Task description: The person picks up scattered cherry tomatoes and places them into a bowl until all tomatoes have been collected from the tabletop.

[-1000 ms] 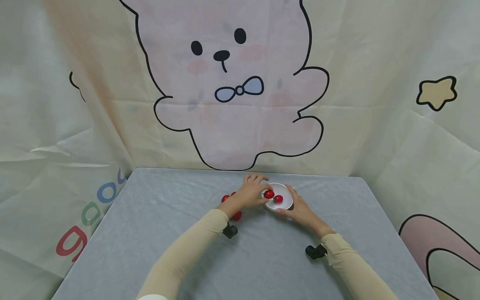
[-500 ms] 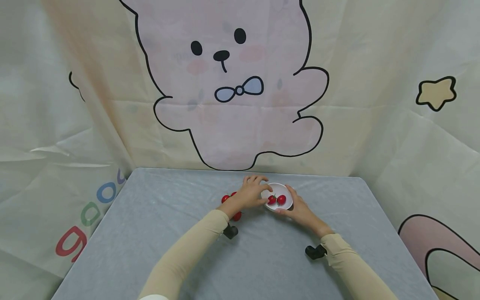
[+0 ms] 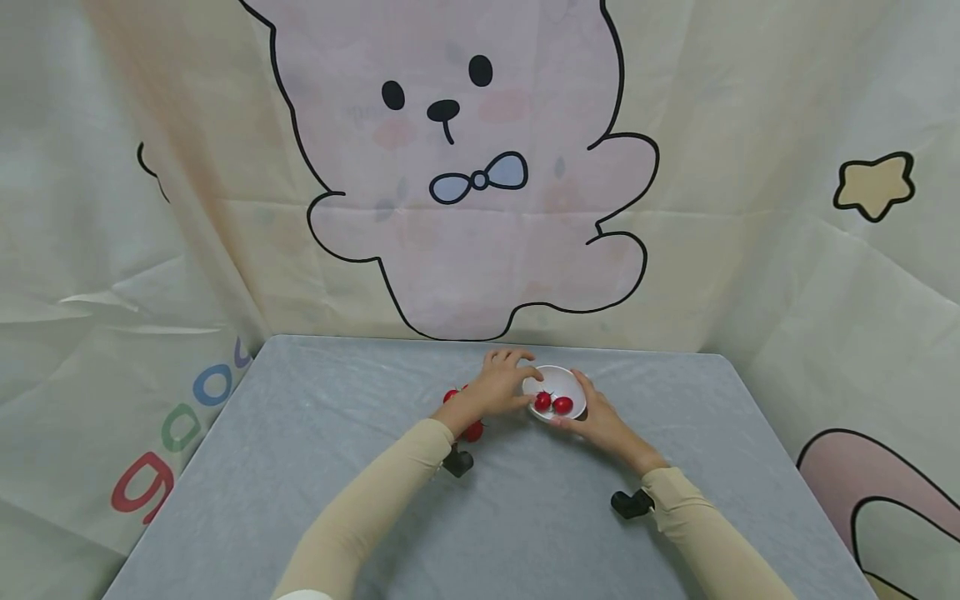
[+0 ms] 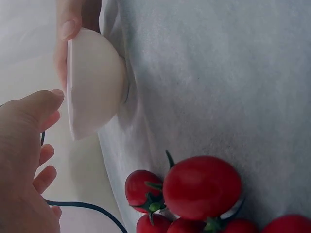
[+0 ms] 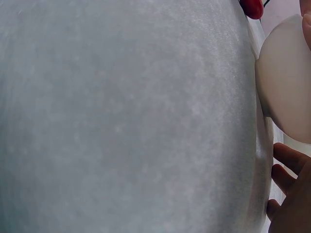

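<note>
Left hand (image 3: 498, 390) was relaxed at the left rim of the white bowl (image 3: 555, 379), thumb and fingers apart, grasping nothing; couldn't tell if the thumb touched the rim. Right hand (image 3: 602, 423) gripped the bowl from its right side, thumb on the near edge. Bowl stood on the grey-blue table (image 3: 525, 517). Two red tomatoes (image 3: 562, 405) lay inside, side by side, toward the near edge. More tomatoes (image 4: 201, 188) sat clustered below the left wrist, partly hidden. Bear-print curtain (image 3: 465, 242) hung behind.
</note>
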Motion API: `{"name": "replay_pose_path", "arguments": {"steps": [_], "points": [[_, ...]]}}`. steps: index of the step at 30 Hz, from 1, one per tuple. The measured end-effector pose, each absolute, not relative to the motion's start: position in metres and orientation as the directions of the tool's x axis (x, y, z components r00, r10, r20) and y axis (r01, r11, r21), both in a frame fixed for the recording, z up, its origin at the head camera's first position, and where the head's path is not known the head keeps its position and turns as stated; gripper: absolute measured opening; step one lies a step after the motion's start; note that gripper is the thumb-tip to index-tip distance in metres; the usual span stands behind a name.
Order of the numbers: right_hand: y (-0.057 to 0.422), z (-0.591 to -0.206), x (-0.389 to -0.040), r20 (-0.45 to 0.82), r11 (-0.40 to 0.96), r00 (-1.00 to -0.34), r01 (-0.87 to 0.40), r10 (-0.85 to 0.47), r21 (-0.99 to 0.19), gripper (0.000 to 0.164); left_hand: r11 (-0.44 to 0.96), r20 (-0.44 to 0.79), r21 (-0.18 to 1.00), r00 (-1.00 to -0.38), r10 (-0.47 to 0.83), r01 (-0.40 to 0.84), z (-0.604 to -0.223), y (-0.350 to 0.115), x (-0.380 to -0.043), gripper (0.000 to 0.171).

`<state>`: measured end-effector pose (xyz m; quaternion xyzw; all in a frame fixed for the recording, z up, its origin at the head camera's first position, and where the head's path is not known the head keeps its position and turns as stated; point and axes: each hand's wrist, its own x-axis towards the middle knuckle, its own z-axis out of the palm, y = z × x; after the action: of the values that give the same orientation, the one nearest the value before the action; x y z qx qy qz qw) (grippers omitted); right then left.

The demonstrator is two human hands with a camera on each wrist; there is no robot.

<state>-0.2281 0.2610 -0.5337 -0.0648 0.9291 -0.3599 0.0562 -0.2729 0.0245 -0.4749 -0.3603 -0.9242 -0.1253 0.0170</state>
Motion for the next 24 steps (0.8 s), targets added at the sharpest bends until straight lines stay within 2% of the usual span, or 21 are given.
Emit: {"name": "replay_pose_path", "arguments": {"steps": [14,24], "points": [[0.262,-0.532,-0.226,-0.037,0.725,-0.985,-0.099,-0.17,-0.682,0.108,0.706,0.175,0.233,-0.743,0.646,0.669,-0.466,-0.003,-0.276,0.036],[0.262,-0.534,-0.226,-0.008,0.727,-0.985,-0.12,-0.17,-0.676,0.107,0.697,0.2,0.328,-0.767,0.609,0.638,-0.463,-0.038,-0.275,0.033]]}}
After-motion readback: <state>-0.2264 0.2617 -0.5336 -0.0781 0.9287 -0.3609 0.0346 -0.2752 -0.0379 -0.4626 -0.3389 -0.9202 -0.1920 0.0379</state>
